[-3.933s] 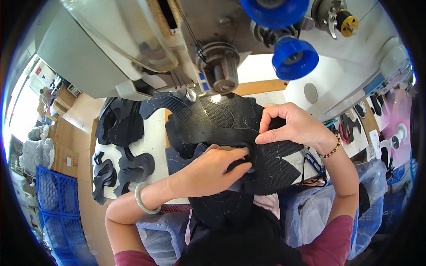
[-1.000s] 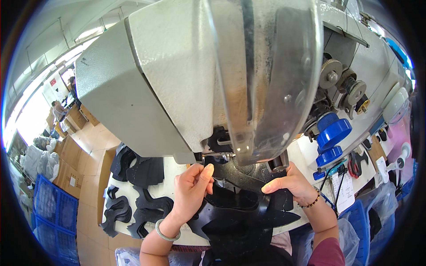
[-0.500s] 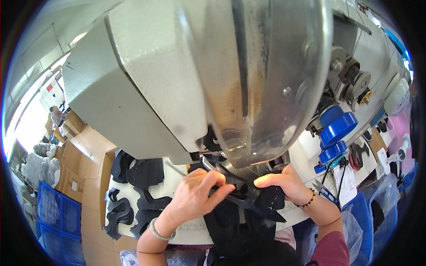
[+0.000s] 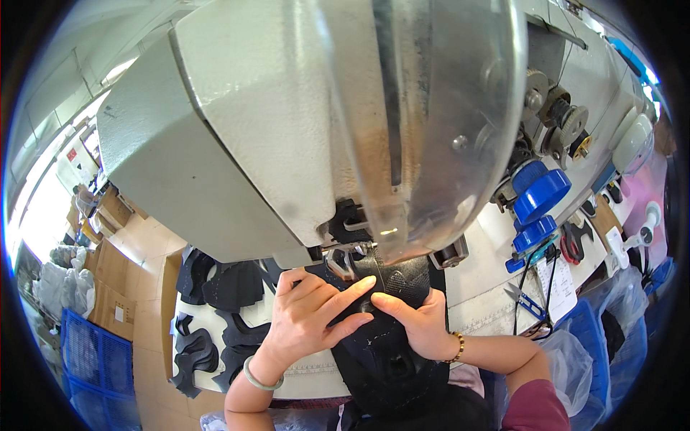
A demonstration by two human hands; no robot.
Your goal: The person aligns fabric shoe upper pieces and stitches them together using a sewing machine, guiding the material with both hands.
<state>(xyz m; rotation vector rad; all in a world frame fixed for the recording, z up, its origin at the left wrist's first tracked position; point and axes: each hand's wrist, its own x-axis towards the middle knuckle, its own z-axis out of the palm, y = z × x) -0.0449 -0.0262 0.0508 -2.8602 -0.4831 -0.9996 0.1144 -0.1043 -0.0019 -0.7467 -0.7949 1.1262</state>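
A black fabric piece [image 4: 384, 345], which looks like a shoe upper, lies under the sewing machine's needle area [image 4: 352, 251] and hangs down toward me. My left hand [image 4: 305, 316] rests on its left side, thumb and index finger spread apart. From the right, my right hand [image 4: 422, 327] grips the piece, thumb on top and the other fingers partly hidden at its edge. Both thumbs and the left index finger come close together over the dark, textured part. The clear shield [image 4: 445, 129] of the sewing machine [image 4: 251, 108] is above my hands.
Stacks of black cut pieces [image 4: 233, 284] lie on the white table [image 4: 309, 377] at left. Blue-handled snips [image 4: 528, 300], red-handled scissors [image 4: 573, 244] and a paper sheet [image 4: 560, 287] are at right. Blue crates [image 4: 93, 359] and cardboard boxes [image 4: 111, 287] stand on the left.
The black piece now lies flatter beneath the machine; its curved opening no longer shows. My right hand has moved left and down, bringing its thumb beside my left fingers. Left fingers have straightened out.
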